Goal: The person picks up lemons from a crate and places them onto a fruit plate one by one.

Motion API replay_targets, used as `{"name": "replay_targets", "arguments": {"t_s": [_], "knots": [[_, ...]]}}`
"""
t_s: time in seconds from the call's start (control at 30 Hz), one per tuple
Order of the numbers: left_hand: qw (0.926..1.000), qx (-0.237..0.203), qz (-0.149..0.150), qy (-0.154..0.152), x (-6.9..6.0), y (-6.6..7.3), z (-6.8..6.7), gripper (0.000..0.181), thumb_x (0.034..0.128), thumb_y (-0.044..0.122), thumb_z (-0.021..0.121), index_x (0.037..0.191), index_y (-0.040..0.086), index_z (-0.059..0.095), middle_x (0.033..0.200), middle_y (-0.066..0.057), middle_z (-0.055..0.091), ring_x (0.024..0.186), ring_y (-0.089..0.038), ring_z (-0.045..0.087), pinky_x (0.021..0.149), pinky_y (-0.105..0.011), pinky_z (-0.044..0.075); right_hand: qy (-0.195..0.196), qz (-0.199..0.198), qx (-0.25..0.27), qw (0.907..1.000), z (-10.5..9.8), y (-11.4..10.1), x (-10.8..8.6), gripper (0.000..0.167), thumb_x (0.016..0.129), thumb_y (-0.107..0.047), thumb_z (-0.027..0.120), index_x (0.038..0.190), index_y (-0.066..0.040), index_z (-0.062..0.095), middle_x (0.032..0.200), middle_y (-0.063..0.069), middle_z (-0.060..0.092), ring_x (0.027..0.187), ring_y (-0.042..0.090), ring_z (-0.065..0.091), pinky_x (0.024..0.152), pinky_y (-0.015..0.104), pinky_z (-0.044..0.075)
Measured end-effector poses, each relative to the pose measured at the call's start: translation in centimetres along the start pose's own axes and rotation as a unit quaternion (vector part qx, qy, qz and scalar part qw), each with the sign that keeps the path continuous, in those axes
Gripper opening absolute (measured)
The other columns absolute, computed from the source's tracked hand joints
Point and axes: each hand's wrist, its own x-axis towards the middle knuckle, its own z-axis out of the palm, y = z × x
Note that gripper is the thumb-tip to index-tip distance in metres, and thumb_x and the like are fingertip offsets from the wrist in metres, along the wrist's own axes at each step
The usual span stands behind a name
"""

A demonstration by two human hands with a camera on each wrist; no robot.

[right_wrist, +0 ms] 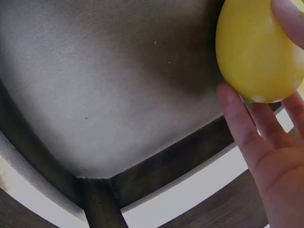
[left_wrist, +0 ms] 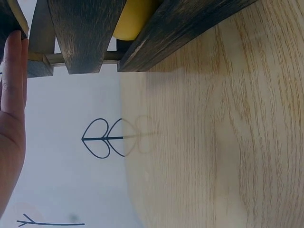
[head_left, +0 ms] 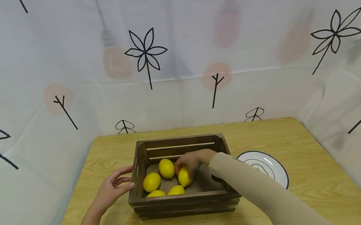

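A dark brown wooden crate stands on the table, holding several yellow lemons, among them one at the back and one at the left. Inside it, my right hand has its thumb and fingers around a lemon; the right wrist view shows this lemon between the thumb and fingers of the hand. My left hand touches the crate's left end with fingers spread and fairly straight. In the left wrist view the hand lies against the slats.
A white plate with a dark rim lies on the wooden table to the right of the crate, partly behind my right sleeve. A patterned white cloth hangs behind the table and along its sides.
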Motion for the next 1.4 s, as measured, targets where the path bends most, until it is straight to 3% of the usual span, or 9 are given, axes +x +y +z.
{"name": "replay_targets", "arguments": {"t_s": [0.33,0.53,0.77,1.0,1.2,1.4], "knots": [[1.0000,-0.002,0.005,-0.006,0.2,0.1,-0.2,0.054,0.0877,0.011,0.065,0.137,0.004,0.044,0.137,-0.018,0.040,0.105,-0.012,0.056,0.081,-0.032,0.050,0.017,-0.010,0.034,0.9992,-0.3,0.3,-0.1,0.037,0.071,-0.010,0.081,0.098,-0.020,0.058,0.097,-0.010,0.054,0.088,0.009,0.049,0.077,0.024,0.043],[1.0000,-0.003,0.006,-0.005,0.2,0.3,-0.2,0.054,0.0879,0.010,0.065,0.137,0.003,0.044,0.137,-0.018,0.040,0.105,-0.011,0.056,0.081,-0.031,0.050,0.056,-0.045,0.052,0.9961,-1.1,-0.7,-0.6,0.037,0.072,-0.012,0.081,0.101,-0.018,0.059,0.098,-0.007,0.055,0.087,0.010,0.050,0.077,0.024,0.044],[1.0000,0.006,-0.002,0.000,0.2,0.3,-0.2,0.054,0.0877,0.011,0.066,0.137,0.003,0.044,0.136,-0.018,0.041,0.104,-0.010,0.057,0.081,-0.030,0.050,0.100,-0.086,0.037,0.9906,-1.8,-1.6,-1.3,0.041,0.074,-0.020,0.081,0.106,-0.017,0.056,0.103,-0.001,0.053,0.089,0.014,0.049,0.076,0.025,0.044],[1.0000,0.009,-0.002,0.001,0.1,0.2,-0.1,0.053,0.0881,0.012,0.065,0.136,0.003,0.044,0.135,-0.016,0.042,0.103,-0.009,0.056,0.081,-0.030,0.050,0.155,-0.144,0.013,0.9772,-2.4,-2.7,-2.2,0.046,0.072,-0.025,0.081,0.109,-0.015,0.056,0.107,-0.001,0.054,0.094,0.011,0.051,0.076,0.023,0.044],[1.0000,0.008,-0.004,0.000,0.1,0.1,-0.1,0.053,0.0882,0.012,0.065,0.136,0.003,0.044,0.135,-0.014,0.043,0.104,-0.009,0.056,0.081,-0.030,0.050,0.215,-0.181,0.020,0.9594,-2.9,-4.2,-3.7,0.048,0.071,-0.024,0.082,0.109,-0.011,0.057,0.107,0.000,0.053,0.096,0.013,0.052,0.080,0.022,0.045],[1.0000,0.007,0.000,0.000,0.1,0.0,-0.1,0.053,0.0886,0.011,0.064,0.136,0.003,0.044,0.135,-0.014,0.043,0.104,-0.009,0.057,0.080,-0.031,0.050,0.274,-0.187,0.020,0.9432,-3.3,-4.8,-5.5,0.049,0.071,-0.026,0.083,0.110,-0.013,0.057,0.106,-0.003,0.053,0.092,0.011,0.049,0.080,0.025,0.045]]}}
